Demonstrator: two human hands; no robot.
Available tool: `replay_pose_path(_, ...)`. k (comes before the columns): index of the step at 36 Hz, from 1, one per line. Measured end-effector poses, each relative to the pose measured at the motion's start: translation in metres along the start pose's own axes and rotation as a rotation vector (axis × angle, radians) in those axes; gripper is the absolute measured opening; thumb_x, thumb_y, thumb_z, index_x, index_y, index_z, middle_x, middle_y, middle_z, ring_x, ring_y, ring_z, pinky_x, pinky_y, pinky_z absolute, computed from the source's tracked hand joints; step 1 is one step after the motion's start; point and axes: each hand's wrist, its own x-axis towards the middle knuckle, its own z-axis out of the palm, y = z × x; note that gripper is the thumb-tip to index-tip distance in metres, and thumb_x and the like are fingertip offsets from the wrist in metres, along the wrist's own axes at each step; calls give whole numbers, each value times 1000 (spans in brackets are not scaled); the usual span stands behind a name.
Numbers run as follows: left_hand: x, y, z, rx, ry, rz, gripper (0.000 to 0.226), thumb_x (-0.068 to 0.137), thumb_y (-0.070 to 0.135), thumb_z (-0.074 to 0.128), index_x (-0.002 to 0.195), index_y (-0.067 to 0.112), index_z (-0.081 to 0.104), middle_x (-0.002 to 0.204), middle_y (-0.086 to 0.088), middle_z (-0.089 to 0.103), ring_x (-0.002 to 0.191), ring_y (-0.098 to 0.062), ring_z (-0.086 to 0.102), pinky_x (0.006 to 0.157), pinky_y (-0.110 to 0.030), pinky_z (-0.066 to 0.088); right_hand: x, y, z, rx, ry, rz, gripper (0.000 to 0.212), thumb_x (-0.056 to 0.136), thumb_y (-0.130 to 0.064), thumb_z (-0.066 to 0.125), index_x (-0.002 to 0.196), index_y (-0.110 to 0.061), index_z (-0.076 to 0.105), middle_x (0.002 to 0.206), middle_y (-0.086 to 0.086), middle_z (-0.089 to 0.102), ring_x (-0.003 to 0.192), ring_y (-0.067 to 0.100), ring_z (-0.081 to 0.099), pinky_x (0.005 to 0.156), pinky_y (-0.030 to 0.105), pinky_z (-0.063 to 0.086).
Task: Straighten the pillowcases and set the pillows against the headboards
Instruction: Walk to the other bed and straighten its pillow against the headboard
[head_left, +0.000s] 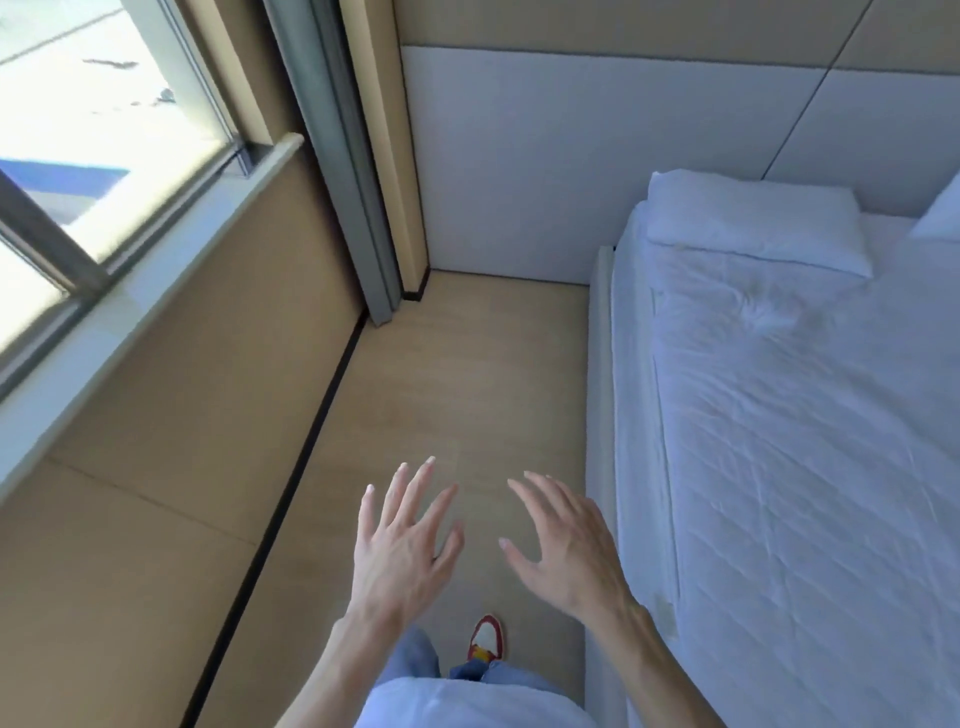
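A white pillow lies flat at the head of the bed, its far edge close to the white padded headboard. The corner of a second white pillow shows at the right edge. The bed has a wrinkled white sheet. My left hand and my right hand hover over the floor beside the bed, fingers spread, holding nothing. Both hands are well short of the pillows.
I stand in a narrow strip of wooden floor between the bed and a wall with a window and sill on the left. A grey curtain track or post stands in the corner. My shoe is below.
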Motion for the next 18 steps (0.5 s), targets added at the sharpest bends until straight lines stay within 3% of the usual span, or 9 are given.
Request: replay_pose_path(18,325,-32,2,-10,27,185,42,93,49,33,135,45,42,160,15,18,149,-16,12,118,-51,15,282,58,-44,-44,76,174,66,88,-62,39,146,-33,34,154,-10,34,141,12,33,110,36,34)
